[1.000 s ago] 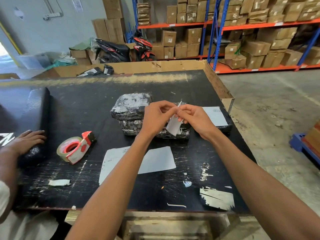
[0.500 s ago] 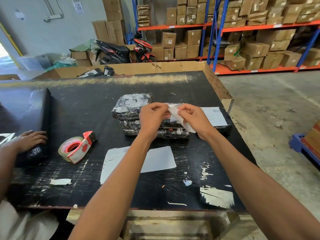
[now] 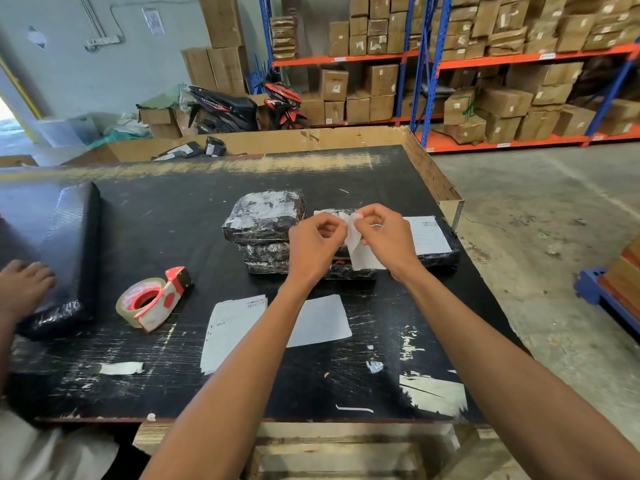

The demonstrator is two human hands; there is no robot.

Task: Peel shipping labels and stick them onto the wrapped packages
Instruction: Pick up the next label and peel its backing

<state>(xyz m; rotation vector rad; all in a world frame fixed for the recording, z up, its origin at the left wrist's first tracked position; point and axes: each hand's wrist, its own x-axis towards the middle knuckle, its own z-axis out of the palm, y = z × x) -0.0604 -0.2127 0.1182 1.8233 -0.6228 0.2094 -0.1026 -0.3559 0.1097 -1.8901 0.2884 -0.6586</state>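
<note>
Here both hands' curled fingers [image 3: 337, 226] pinch one white label [image 3: 363, 254].

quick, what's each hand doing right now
Left hand: pinching the label at its top edge.
Right hand: pinching the same label, peeling it.

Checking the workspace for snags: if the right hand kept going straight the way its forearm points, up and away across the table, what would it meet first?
Most likely the wrapped packages directly under and beyond the right hand, which grips the label above them. Depth is unclear; it might pass over.
</note>
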